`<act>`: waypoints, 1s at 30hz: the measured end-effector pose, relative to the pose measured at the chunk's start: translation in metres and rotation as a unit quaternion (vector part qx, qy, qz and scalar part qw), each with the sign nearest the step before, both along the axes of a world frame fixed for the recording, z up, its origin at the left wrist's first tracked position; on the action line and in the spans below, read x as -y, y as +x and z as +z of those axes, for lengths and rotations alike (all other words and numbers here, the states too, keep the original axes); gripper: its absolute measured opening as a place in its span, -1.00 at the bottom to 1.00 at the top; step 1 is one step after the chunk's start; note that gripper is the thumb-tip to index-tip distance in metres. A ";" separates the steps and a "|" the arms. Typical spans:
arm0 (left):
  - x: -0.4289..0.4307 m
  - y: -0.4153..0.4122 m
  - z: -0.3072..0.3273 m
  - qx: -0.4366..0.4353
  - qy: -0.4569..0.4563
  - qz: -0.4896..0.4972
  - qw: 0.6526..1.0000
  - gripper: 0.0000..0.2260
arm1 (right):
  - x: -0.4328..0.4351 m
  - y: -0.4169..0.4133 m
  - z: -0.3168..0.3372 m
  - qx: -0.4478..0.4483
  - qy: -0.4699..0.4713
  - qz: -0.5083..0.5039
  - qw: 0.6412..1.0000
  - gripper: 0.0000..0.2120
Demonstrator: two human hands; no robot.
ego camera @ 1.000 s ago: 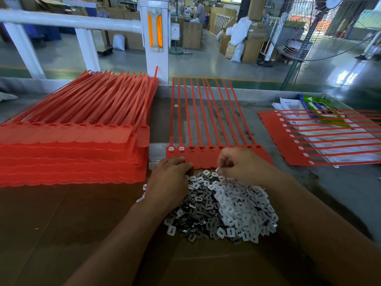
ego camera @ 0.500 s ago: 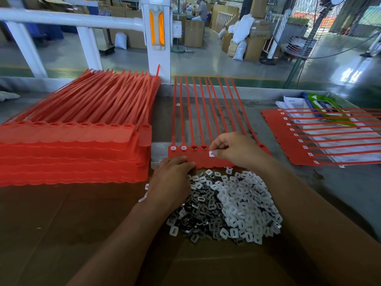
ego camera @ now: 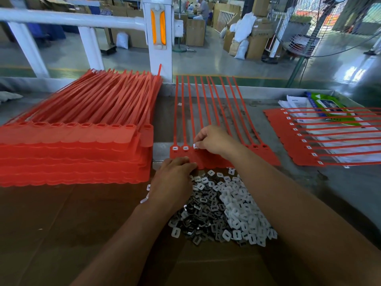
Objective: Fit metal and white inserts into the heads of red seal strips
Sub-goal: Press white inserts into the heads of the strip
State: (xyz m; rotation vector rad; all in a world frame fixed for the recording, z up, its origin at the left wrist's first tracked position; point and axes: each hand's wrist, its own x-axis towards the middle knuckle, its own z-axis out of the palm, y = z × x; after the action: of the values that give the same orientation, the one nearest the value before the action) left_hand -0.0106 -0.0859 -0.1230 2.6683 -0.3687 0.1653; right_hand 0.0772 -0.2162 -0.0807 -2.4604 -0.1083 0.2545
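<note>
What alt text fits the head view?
The right hand pinches a white insert at the third head of a row of red seal strips. The left hand rests at a pile of inserts, beside a stack of strips.

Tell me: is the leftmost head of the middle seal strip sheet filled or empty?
Filled: the leftmost head shows a white insert in its socket. The right hand pinches another white insert at the third head.

Right hand [ego camera: 214, 139] sits forward, fingers [ego camera: 199, 138] pinched; left hand [ego camera: 173, 178] lies knuckles-up behind.
</note>
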 end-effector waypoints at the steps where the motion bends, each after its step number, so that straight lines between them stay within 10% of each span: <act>1: 0.000 0.000 0.000 0.001 0.001 0.000 1.000 -0.58 | 0.000 0.002 -0.002 -0.003 -0.006 -0.003 1.000 -0.96; 30: 0.000 0.000 -0.001 -0.004 0.006 0.003 1.000 -0.58 | 0.001 0.007 -0.012 0.026 0.027 -0.038 0.999 -0.90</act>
State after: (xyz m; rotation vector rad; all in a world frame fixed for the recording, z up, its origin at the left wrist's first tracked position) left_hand -0.0104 -0.0859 -0.1237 2.6817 -0.3598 0.1544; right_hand 0.0841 -0.2172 -0.0922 -2.4123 -0.0446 0.1525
